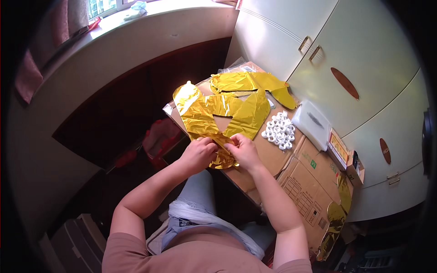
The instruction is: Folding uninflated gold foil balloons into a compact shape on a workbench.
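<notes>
My left hand (pixel 201 150) and right hand (pixel 245 152), almost closed, pinch the near edge of the shiny golden foil shape (pixel 195 109), left of the white cluster of small rings (pixel 279 131); it seems light, slippery, easily torn, best taken by gathered folds

The gold foil piece (pixel 205 118) was thin, shiny and limp, its surface covered in creases. Its near end was bunched between the left hand (pixel 200 152) and the right hand (pixel 244 152), pinched by the fingers of both, with a crumpled fold hanging just below them. Beyond the hands the rest spread out fairly flat: a rounded lobe ahead of the left hand, a broader, smoother stretch ahead of the right, and a roughly triangular opening in the foil between the two
</notes>
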### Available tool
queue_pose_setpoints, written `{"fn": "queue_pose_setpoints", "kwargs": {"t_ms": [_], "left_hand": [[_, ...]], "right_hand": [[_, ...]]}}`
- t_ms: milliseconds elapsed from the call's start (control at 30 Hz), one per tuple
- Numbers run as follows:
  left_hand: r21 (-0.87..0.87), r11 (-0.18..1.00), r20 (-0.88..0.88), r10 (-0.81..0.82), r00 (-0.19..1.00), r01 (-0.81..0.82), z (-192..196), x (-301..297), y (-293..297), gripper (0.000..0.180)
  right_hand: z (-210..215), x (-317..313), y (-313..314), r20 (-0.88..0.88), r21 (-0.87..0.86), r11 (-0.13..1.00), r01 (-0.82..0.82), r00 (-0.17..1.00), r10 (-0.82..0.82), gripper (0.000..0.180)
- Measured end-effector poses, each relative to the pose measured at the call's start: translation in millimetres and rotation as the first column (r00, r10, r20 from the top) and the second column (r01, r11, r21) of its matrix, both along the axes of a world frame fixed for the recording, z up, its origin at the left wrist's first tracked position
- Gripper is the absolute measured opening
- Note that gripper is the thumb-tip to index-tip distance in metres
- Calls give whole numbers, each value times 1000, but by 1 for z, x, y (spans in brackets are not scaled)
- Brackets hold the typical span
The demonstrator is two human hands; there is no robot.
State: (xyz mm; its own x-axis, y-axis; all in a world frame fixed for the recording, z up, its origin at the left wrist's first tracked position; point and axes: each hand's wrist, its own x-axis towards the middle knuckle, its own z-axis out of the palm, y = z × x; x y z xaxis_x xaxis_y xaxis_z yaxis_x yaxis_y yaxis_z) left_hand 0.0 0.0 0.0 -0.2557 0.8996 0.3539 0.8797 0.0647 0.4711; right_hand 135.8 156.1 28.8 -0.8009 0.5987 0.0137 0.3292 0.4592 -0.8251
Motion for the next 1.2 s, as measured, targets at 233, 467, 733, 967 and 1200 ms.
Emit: {"fn": "queue_pose_setpoints", "kwargs": {"t_ms": [233, 467, 733, 967, 1200], "left_hand": [[103, 995, -206, 19, 978, 3, -2, -11, 1, 40], [-111, 984, -235, 108, 966, -137, 3, -39, 10, 90], [-293, 946, -72, 121, 990, -137, 46, -84, 51, 79], [-223, 913, -207, 299, 931, -343, -5, -108, 76, 83], [-274, 901, -177, 296, 939, -336, -3, -108, 76, 84]], "right_hand": [[24, 1, 14, -131, 101, 995, 9, 991, 4, 18], [113, -47, 148, -322, 239, 954, 182, 942, -99, 13], [183, -92, 232, -134, 396, 901, 177, 982, -134, 22], [202, -135, 253, -112, 438, 890, 124, 990, -83, 22], [258, -135, 324, -379, 653, 603, 458, 887, -263, 22]]}}
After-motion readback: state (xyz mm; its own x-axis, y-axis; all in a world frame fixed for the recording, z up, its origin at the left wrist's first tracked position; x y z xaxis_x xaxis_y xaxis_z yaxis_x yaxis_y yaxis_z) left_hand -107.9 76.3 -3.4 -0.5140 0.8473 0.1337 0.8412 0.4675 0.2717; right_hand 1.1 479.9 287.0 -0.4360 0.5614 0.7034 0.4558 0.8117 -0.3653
